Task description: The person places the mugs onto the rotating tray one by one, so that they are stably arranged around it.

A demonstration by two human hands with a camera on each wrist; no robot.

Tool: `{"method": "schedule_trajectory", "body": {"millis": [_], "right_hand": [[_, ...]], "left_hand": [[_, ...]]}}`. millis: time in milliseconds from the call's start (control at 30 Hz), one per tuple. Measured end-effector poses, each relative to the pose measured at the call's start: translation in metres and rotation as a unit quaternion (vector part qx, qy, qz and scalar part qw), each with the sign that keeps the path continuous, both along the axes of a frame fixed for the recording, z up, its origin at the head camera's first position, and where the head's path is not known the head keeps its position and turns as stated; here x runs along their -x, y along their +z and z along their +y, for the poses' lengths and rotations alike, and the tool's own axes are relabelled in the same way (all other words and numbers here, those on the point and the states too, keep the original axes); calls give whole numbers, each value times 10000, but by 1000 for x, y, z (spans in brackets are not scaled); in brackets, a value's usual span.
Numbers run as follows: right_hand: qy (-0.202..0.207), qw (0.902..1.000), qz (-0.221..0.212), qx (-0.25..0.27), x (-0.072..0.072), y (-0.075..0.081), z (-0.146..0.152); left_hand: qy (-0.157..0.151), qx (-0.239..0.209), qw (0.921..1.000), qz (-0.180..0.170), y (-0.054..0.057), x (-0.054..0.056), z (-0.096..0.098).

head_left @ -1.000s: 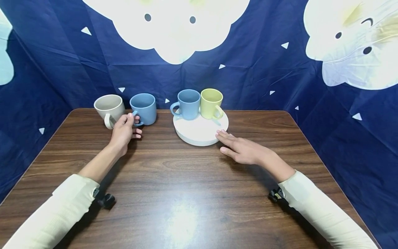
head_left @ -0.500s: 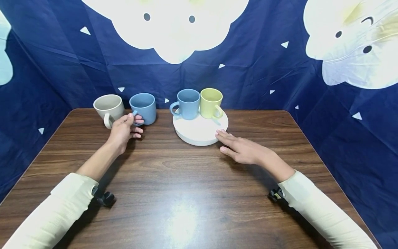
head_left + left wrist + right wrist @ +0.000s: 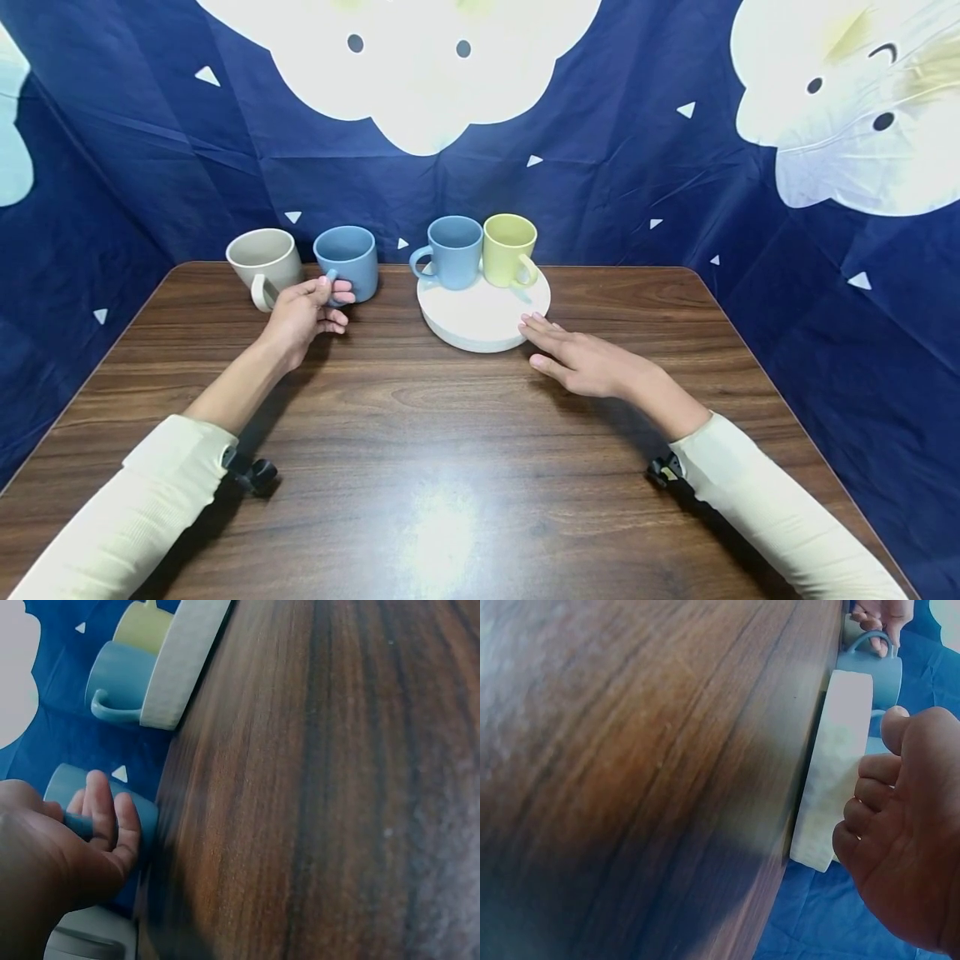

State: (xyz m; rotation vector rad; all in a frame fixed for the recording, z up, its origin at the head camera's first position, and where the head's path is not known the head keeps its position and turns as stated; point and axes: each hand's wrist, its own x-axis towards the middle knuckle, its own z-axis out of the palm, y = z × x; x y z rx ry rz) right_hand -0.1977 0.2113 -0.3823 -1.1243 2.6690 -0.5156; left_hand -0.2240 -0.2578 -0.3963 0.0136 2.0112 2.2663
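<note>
With thumb and fingers, my left hand (image 3: 298, 318) pinches the handle of a blue mug (image 3: 357, 271) standing upright at the back left of the table; the left wrist view shows the fingers curled at the handle (image 3: 77, 823). Just left of it is a greyish-white mug (image 3: 268, 260). My right hand (image 3: 592, 364) is held flat, fingers extended, fingertips right at the front right rim of a thick white round stand (image 3: 472, 321). On that stand, a second blue mug (image 3: 459, 254) and a yellow-green mug (image 3: 506, 250) stand upright side by side toward the back.
A dark wood-grain table (image 3: 420, 417) carries everything. Behind it hangs a navy cloth (image 3: 622, 183) with white cloud shapes, close to the mugs at the back edge. Small black wrist devices sit at both sleeves.
My left hand has shifted slightly right, and the handle of the blue mug it pinches has turned a little to the right. The right hand and the stand look unmoved.
</note>
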Motion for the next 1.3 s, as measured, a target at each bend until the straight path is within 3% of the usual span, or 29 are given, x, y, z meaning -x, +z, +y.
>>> {"method": "schedule_trajectory", "body": {"millis": [167,433,767,1300], "right_hand": [[-19,10000,-11,-21,0,0,0],[-19,10000,-32,1,-1,0,0],[-27,10000,10,-12,-2,-1,2],[24,9999,74,-77,-1,-1,-1]], "left_hand": [[-157,14,9999,0,-3,1,-1],[224,-419,9989,26,-8,-3,5],[336,-848,9958,11,-7,-7,14],[568,-500,9971,57,-9,-20,29]]}}
